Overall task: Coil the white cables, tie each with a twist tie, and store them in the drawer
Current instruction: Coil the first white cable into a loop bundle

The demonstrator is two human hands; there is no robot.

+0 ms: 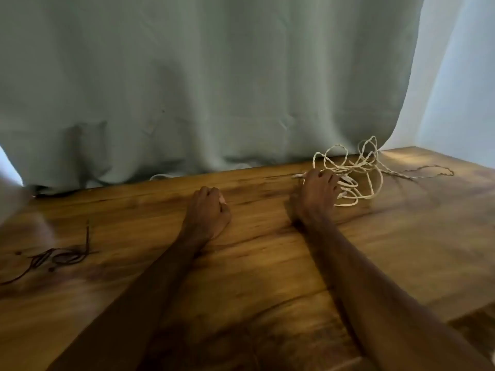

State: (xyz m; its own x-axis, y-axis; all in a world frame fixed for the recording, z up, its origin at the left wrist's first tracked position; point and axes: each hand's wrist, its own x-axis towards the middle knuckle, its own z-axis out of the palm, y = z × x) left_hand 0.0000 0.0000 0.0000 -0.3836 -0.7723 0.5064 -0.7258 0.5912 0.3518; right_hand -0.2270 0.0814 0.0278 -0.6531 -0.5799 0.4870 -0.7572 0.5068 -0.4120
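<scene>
Gripped the tangled white cable (348,204) at one o'clock with curled right hand (316,196); rested left hand (207,207) fisted, holding nothing, on the table (267,263). Hemmed at twelve by grey curtain (214,89); flanked at eight by dark cord (64,257).

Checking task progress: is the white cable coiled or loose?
Loose. The white cable sprawls in irregular tangled loops on the table, no tie visible; the right hand touches its near side.

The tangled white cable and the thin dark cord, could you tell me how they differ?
The tangled white cable stands in raised loops at the right; the thin dark cord lies flat at the left. The right hand touches the cable, nothing the cord. Both lie loose on the wooden table.
</scene>
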